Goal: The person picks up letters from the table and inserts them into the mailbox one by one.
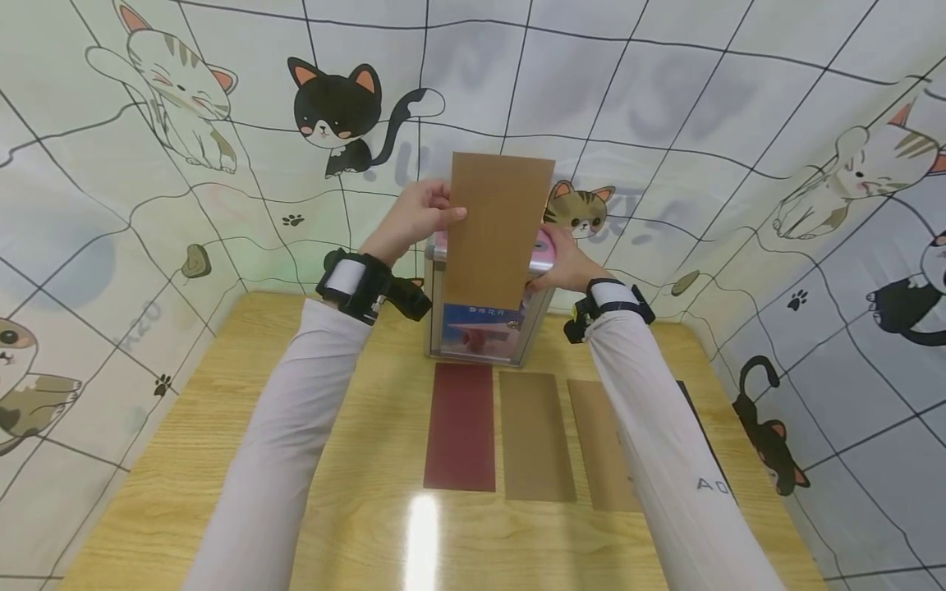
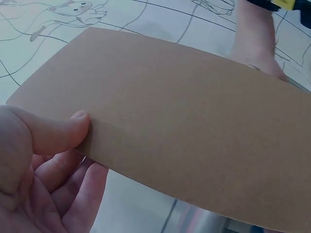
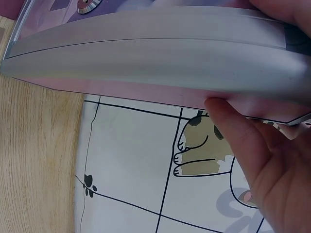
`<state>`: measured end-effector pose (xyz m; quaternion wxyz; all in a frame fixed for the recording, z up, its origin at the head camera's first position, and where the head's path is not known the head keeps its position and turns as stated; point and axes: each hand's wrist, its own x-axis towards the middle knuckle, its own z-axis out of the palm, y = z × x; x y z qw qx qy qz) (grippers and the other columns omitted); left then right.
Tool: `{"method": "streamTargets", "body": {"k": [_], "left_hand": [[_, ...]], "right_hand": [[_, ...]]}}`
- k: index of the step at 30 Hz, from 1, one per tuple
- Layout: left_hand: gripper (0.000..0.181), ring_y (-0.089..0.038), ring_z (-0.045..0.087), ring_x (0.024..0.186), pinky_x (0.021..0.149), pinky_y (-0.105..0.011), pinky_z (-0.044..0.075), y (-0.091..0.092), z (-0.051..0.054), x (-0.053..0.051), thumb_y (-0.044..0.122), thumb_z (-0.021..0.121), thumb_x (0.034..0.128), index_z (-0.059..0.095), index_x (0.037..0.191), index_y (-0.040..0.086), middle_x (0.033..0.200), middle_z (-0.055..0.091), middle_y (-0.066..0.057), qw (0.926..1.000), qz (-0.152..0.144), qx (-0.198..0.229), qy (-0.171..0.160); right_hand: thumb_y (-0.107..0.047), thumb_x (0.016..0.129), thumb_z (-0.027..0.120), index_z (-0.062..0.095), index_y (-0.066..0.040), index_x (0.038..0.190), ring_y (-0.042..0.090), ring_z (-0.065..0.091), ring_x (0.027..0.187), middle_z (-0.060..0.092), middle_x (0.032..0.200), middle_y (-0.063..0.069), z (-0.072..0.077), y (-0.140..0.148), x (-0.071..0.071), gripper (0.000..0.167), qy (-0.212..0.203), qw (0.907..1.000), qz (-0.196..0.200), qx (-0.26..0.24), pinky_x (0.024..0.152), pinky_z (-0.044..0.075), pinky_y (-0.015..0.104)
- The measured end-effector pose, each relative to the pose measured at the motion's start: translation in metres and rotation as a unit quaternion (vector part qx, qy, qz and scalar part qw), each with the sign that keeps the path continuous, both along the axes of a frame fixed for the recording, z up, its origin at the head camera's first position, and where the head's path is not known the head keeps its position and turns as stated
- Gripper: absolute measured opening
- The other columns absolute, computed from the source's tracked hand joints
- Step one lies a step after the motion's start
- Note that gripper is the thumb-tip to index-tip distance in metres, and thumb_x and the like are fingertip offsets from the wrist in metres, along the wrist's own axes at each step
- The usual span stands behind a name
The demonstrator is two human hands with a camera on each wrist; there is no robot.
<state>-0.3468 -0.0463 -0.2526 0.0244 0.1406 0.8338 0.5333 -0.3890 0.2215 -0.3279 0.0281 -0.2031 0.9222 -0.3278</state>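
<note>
A brown rectangular card point(image 1: 497, 230) stands upright in front of a metal-edged box point(image 1: 480, 349). My left hand point(image 1: 423, 215) pinches the card's left edge; in the left wrist view the thumb lies on the face of the card point(image 2: 194, 116) and the fingers of the hand point(image 2: 53, 170) are behind it. My right hand point(image 1: 567, 261) grips the box's upper right side. The right wrist view has that hand point(image 3: 262, 145) around the silver edge of the box point(image 3: 146, 63), one finger on its pink panel. The card hides much of the box's front and top.
On the wooden table point(image 1: 369, 525) lie a dark red card point(image 1: 461, 427), a brown card point(image 1: 537, 435) and another brown card point(image 1: 602, 443) partly under my right sleeve. A dark edge point(image 1: 702, 419) shows beyond that sleeve. Cloth with cats point(image 1: 251, 156) surrounds the table.
</note>
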Motion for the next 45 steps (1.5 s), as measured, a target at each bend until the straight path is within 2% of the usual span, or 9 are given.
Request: {"method": "streamTargets", "body": {"k": [5, 12, 15, 22, 28, 31, 37, 45], "left_hand": [[0.021, -0.02, 0.053, 0.095, 0.09, -0.034, 0.045, 0.002, 0.017, -0.003, 0.018, 0.058, 0.0879, 0.05, 0.102, 0.005, 0.096, 0.059, -0.011, 0.9999, -0.002, 0.013, 0.009], [0.02, -0.015, 0.054, 0.097, 0.087, -0.028, 0.045, 0.007, 0.041, -0.002, 0.017, 0.059, 0.0875, 0.052, 0.103, 0.005, 0.099, 0.062, -0.01, 0.9995, 0.01, 0.007, 0.028], [0.021, -0.014, 0.054, 0.098, 0.087, -0.028, 0.044, 0.008, 0.047, -0.003, 0.018, 0.059, 0.0869, 0.052, 0.103, 0.007, 0.098, 0.062, -0.008, 0.9994, 0.016, 0.007, 0.031], [0.02, -0.015, 0.052, 0.103, 0.092, -0.03, 0.042, 0.008, 0.059, -0.003, 0.019, 0.059, 0.0873, 0.051, 0.104, 0.01, 0.104, 0.06, -0.008, 0.9989, 0.019, 0.018, 0.038], [0.017, -0.013, 0.05, 0.099, 0.087, -0.028, 0.04, 0.009, 0.065, -0.003, 0.019, 0.058, 0.0877, 0.051, 0.1, 0.011, 0.096, 0.06, -0.007, 0.9976, 0.032, -0.005, 0.062], [0.017, -0.013, 0.051, 0.1, 0.087, -0.029, 0.039, 0.01, 0.067, -0.004, 0.019, 0.058, 0.088, 0.051, 0.101, 0.011, 0.099, 0.061, -0.007, 0.9969, 0.038, -0.009, 0.069], [0.017, -0.013, 0.052, 0.102, 0.089, -0.03, 0.039, 0.012, 0.069, -0.008, 0.019, 0.058, 0.0881, 0.051, 0.102, 0.012, 0.104, 0.061, -0.006, 0.9966, 0.046, -0.009, 0.067], [0.016, -0.012, 0.053, 0.101, 0.087, -0.027, 0.039, 0.017, 0.067, -0.011, 0.018, 0.057, 0.0888, 0.05, 0.101, 0.011, 0.103, 0.062, -0.006, 0.9945, 0.045, -0.026, 0.091]], "right_hand": [[-0.009, 0.053, 0.081, 0.026, -0.008, 0.138, 0.03, 0.025, 0.116, 0.03, 0.129, 0.019, -0.002, 0.0, 0.0, 0.101, 0.005, 1.0, 0.0, 0.002, 0.097, 0.031, 0.049], [-0.007, 0.052, 0.082, 0.03, -0.01, 0.137, 0.028, 0.026, 0.115, 0.034, 0.126, 0.015, -0.001, -0.002, 0.0, 0.099, 0.01, 0.9998, 0.011, -0.011, 0.096, 0.032, 0.047], [-0.005, 0.051, 0.082, 0.033, -0.008, 0.134, 0.029, 0.03, 0.114, 0.038, 0.124, 0.015, 0.0, -0.002, 0.0, 0.096, 0.019, 0.9993, 0.022, -0.025, 0.096, 0.032, 0.046], [-0.004, 0.053, 0.082, 0.036, -0.01, 0.133, 0.025, 0.036, 0.111, 0.041, 0.124, 0.011, -0.001, 0.0, -0.003, 0.093, 0.016, 0.9985, 0.03, -0.043, 0.094, 0.035, 0.042], [-0.006, 0.052, 0.083, 0.041, -0.008, 0.128, 0.026, 0.035, 0.11, 0.042, 0.12, 0.011, -0.002, -0.002, -0.004, 0.087, 0.018, 0.9982, 0.035, -0.045, 0.093, 0.036, 0.042], [-0.008, 0.052, 0.083, 0.04, -0.008, 0.127, 0.025, 0.03, 0.112, 0.039, 0.12, 0.011, -0.001, -0.002, -0.003, 0.086, 0.013, 0.9991, 0.024, -0.034, 0.092, 0.035, 0.042], [-0.007, 0.053, 0.082, 0.035, -0.005, 0.13, 0.026, 0.03, 0.113, 0.037, 0.122, 0.012, -0.002, -0.001, -0.005, 0.09, 0.004, 0.9993, 0.018, -0.031, 0.094, 0.034, 0.044], [-0.009, 0.051, 0.081, 0.026, -0.003, 0.137, 0.029, 0.028, 0.115, 0.032, 0.129, 0.017, 0.0, 0.0, 0.0, 0.102, 0.008, 0.9999, 0.004, -0.006, 0.098, 0.03, 0.047]]}}
